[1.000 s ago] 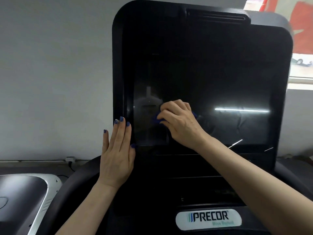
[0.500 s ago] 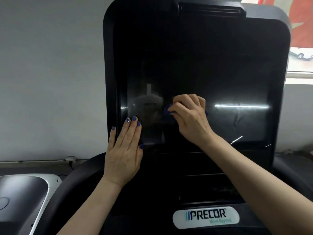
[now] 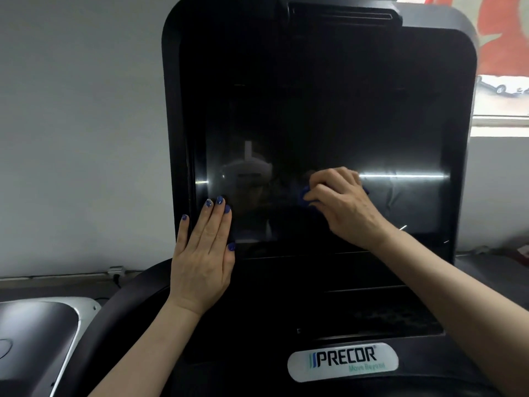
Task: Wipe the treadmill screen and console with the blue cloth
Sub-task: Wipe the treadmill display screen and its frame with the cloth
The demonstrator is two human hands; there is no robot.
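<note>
The treadmill's dark glossy screen [image 3: 329, 116] fills the middle of the head view, set in a black console [image 3: 286, 296] with a white PRECOR badge [image 3: 342, 362] below. My right hand [image 3: 340, 204] grips a small bunched blue cloth [image 3: 305, 193] and presses it on the lower middle of the screen; most of the cloth is hidden under the fingers. My left hand [image 3: 203, 259] lies flat with straight fingers on the screen's lower left corner and frame.
A grey wall stands behind the console on the left. Another machine's grey and black housing [image 3: 37, 339] sits at the lower left. A curved black handlebar [image 3: 120, 310] runs below my left hand. A window with a red banner [image 3: 503, 38] is at the upper right.
My right hand has slid the cloth rightward along the screen. My left hand has stayed flat on the lower left corner of the screen.
</note>
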